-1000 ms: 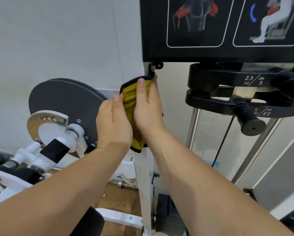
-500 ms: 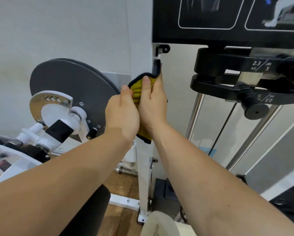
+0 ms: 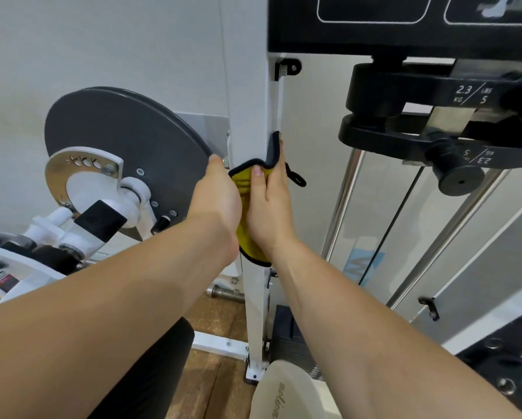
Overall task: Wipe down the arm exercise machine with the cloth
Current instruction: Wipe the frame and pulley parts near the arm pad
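White wall behind; white upright post (image 3: 255,297) of arm machine at centre. Yellow cloth (image 3: 245,180), black-edged, wrapped round post at mid-height. R hand (image 3: 269,207): thumb flat on cloth front, fingers (image 3: 281,164) curled round post's right edge, gripping cloth. L hand (image 3: 217,196): fingers curled over cloth's left side, tips mostly hidden. Both forearms extended fwd, wrists close together. Grey disc (image 3: 123,137) just left of post.
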